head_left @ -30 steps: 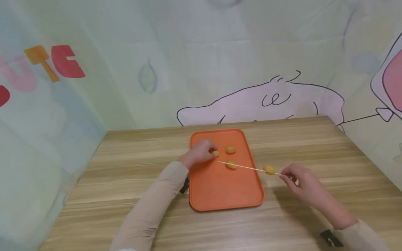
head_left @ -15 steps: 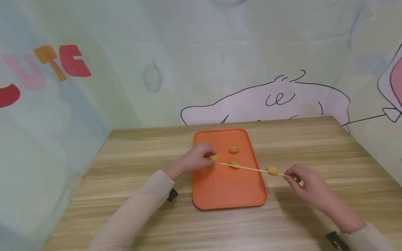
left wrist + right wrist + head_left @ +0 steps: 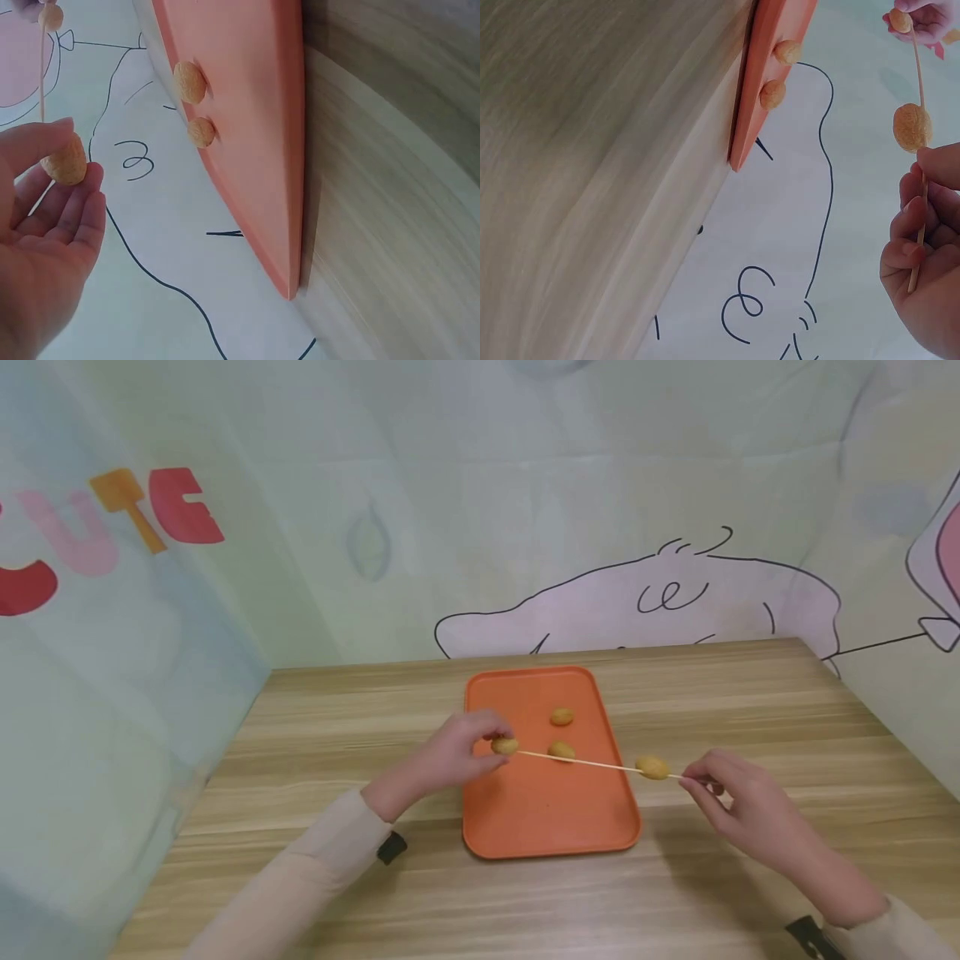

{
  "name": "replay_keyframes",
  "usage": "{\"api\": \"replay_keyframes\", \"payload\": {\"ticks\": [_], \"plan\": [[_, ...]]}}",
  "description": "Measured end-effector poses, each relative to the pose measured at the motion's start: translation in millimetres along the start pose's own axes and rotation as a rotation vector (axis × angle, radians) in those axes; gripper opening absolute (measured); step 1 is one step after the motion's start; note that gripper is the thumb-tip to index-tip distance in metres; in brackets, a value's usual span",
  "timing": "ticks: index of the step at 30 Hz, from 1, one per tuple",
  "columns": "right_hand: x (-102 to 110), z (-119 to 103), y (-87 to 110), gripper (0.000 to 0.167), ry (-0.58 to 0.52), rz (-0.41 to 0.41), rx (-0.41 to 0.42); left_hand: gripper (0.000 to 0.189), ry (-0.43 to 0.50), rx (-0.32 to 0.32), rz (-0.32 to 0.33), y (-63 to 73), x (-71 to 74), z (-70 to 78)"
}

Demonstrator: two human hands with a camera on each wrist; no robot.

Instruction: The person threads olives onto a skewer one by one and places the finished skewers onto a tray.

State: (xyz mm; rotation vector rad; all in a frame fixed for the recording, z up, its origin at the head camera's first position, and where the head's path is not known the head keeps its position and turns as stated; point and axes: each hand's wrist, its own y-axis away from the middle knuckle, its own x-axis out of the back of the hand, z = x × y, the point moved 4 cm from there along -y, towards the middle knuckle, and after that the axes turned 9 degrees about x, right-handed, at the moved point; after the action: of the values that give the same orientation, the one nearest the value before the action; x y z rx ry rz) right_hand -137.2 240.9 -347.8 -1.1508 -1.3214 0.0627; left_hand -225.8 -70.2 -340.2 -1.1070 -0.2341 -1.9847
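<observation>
My left hand [image 3: 460, 750] pinches a golden-brown oval ball [image 3: 505, 746] with a rough surface above the left side of an orange tray [image 3: 551, 827]. In my right hand [image 3: 757, 810] is a thin wooden skewer [image 3: 600, 763], gripped near its right end. Threaded on the skewer close to those fingers is another golden-brown ball [image 3: 913, 127]. The skewer's far tip meets the ball in the left hand; in the left wrist view I cannot tell whether it has entered that ball [image 3: 66, 161]. Two more balls, a rear one [image 3: 562, 717] and a front one [image 3: 561, 751], lie on the tray.
The tray rests on a wood-grain table [image 3: 360, 718]. Behind the table hangs a pale printed backdrop [image 3: 375, 485] with a cartoon figure and letters. Black straps [image 3: 392, 847] show at both wrists.
My left hand has lifted its ball off the tray and drawn it toward me, up to the skewer's tip. The right hand and skewer stay nearly still. The view has shifted slightly left.
</observation>
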Motion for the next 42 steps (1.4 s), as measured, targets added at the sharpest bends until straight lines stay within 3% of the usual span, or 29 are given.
{"api": "replay_keyframes", "payload": {"ticks": [3, 11, 20, 30, 36, 42], "plan": [[1, -1, -0.3, 0.007, -0.007, 0.010, 0.018, 0.017, -0.005, -0.034, 0.005, 4.3, 2.1, 4.9], [2, -2, 0.2, 0.010, 0.001, 0.008, 0.023, 0.016, -0.032, -0.112, 0.044, 10.7, 4.5, 11.8], [4, -6, 0.0, 0.035, -0.021, 0.034, 0.075, 0.021, -0.059, -0.203, 0.075, 18.2, 4.4, 21.0], [6, -9, 1.2, 0.019, -0.053, -0.002, 0.059, 0.020, -0.107, -0.288, 0.113, 27.2, -1.0, 29.4], [5, -10, 0.7, 0.028, -0.058, 0.010, 0.085, 0.019, -0.149, -0.307, 0.129, 31.0, -3.5, 32.1], [2, -12, 0.3, 0.031, -0.071, 0.027, 0.114, 0.018, -0.181, -0.284, 0.114, 33.0, -6.2, 32.0]]}}
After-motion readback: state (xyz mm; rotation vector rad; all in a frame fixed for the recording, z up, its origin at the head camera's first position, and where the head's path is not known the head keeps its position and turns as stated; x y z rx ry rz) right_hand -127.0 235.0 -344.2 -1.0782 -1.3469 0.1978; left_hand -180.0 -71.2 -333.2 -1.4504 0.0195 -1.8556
